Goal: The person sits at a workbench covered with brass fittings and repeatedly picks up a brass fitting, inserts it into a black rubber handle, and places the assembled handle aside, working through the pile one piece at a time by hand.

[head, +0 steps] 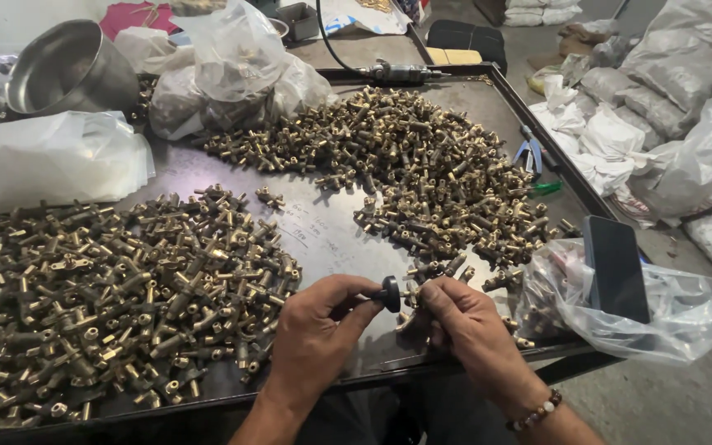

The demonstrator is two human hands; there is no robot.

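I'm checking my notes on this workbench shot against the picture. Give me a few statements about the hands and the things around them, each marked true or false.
1. The left hand holds a small black knob at its fingertips. True.
2. The right hand rests flat on the tray, empty. False: it is raised and pinches a small brass fitting against the knob.
3. Two big heaps of brass fittings lie on the dark metal tray. True.
4. A dark phone lies on a clear plastic bag to the right. True.
5. The metal bowl stands beside the phone. False: it stands at the far left.
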